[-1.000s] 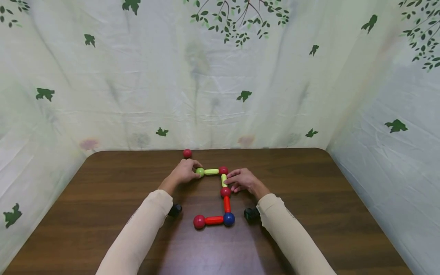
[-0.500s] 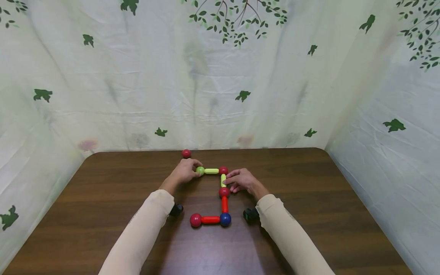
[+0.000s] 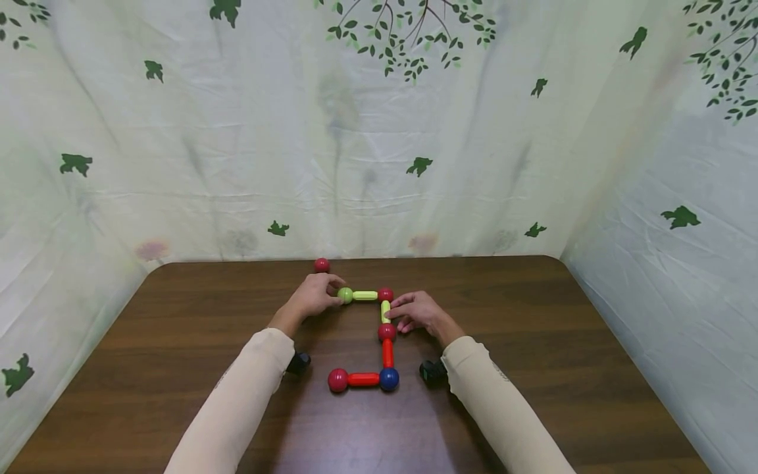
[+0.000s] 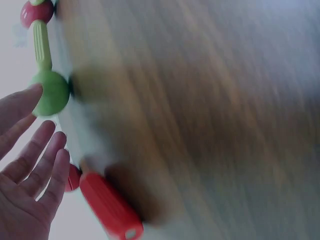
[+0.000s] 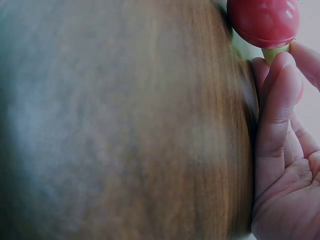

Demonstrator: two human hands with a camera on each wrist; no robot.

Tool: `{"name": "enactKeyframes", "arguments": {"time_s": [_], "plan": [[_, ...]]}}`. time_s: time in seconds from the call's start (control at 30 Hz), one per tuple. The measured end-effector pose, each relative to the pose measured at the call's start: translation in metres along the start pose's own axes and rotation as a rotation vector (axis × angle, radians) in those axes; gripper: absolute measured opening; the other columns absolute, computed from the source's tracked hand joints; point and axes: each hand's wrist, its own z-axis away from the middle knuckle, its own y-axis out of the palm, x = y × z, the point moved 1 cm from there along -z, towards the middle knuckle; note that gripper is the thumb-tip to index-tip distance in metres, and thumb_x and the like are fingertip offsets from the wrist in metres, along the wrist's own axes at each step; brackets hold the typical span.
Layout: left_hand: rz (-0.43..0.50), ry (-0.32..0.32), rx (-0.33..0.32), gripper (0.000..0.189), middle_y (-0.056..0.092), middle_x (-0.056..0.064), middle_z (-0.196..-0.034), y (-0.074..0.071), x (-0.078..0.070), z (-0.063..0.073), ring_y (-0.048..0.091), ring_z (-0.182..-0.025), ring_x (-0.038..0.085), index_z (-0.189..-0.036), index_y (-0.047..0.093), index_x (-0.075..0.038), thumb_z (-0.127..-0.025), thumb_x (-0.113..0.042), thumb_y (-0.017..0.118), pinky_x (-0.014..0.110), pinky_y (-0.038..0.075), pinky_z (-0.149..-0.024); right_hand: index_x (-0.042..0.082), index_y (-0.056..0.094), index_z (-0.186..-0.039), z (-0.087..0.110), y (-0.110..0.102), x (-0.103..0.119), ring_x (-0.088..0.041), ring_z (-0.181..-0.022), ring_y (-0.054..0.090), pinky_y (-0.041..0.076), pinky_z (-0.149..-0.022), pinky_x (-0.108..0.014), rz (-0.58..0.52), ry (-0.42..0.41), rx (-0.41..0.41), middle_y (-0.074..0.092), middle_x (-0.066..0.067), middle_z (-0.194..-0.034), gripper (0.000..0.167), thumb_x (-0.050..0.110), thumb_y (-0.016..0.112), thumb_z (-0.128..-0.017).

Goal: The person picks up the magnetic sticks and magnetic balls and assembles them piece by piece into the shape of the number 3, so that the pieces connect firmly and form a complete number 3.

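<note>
A bent chain of balls and rods lies on the table. At its far end my left hand (image 3: 314, 295) has thumb and finger at the green ball (image 3: 345, 295), the other fingers loosely extended in the left wrist view. A pale yellow-green rod (image 3: 365, 295) joins that ball to a red ball (image 3: 385, 294). My right hand (image 3: 419, 312) pinches the second yellow-green rod (image 3: 385, 312), mostly hidden by fingers in the right wrist view. Below follow another red ball (image 3: 387, 331), a red rod (image 3: 387, 354), a blue ball (image 3: 389, 378), a red rod (image 3: 363, 379) and a red end ball (image 3: 338, 380).
A separate red ball (image 3: 322, 265) sits at the brown table's (image 3: 485, 283) back edge, beyond my left hand. Beside it in the left wrist view lies a loose red rod (image 4: 110, 205). A white leaf-printed curtain (image 3: 367, 164) stands behind the table.
The near part of the chain, with the blue ball, has swung slightly left. My left hand has shifted a little left, while my right hand has stayed at the yellow-green rod.
</note>
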Motion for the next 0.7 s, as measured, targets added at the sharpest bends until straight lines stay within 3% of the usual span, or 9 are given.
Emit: {"name": "enactKeyframes", "arguments": {"time_s": [0.17, 0.3, 0.47, 0.7], "plan": [[-0.059, -0.023, -0.024, 0.035, 0.067, 0.017, -0.112, -0.013, 0.010, 0.012, 0.062, -0.104, 0.031, -0.115, 0.065, 0.002, -0.084, -0.014, 0.072, 0.043, 0.048, -0.090, -0.001, 0.065, -0.103, 0.000, 0.001, 0.000, -0.011, -0.045, 0.054, 0.050, -0.046, -0.023, -0.008, -0.014, 0.001, 0.062, -0.005, -0.068, 0.026, 0.007, 0.077, -0.080], [-0.118, -0.089, 0.011, 0.030, 0.068, 0.015, -0.107, -0.023, 0.020, 0.022, 0.060, -0.104, 0.030, -0.110, 0.068, -0.002, -0.084, -0.016, 0.072, 0.045, 0.047, -0.089, -0.001, 0.064, -0.103, 0.001, 0.001, 0.000, -0.012, -0.046, 0.055, 0.050, -0.047, -0.023, 0.001, -0.018, 0.000, 0.063, -0.006, -0.068, 0.028, 0.008, 0.077, -0.080], [-0.128, -0.185, 0.077, 0.027, 0.067, 0.013, -0.107, -0.030, 0.027, 0.032, 0.058, -0.105, 0.030, -0.109, 0.067, -0.006, -0.083, -0.015, 0.072, 0.046, 0.048, -0.084, -0.001, 0.064, -0.104, 0.001, 0.000, 0.000, -0.012, -0.046, 0.055, 0.051, -0.048, -0.023, 0.013, -0.015, -0.001, 0.063, -0.006, -0.069, 0.029, 0.009, 0.077, -0.081], [-0.153, -0.243, 0.100, 0.027, 0.064, 0.008, -0.098, -0.033, 0.028, 0.040, 0.058, -0.090, 0.024, -0.107, 0.067, -0.006, -0.082, -0.014, 0.072, 0.041, 0.048, -0.073, -0.001, 0.064, -0.105, 0.000, 0.002, 0.000, -0.012, -0.045, 0.055, 0.050, -0.047, -0.023, 0.019, -0.012, -0.004, 0.063, -0.006, -0.067, 0.029, 0.008, 0.077, -0.080]]}}
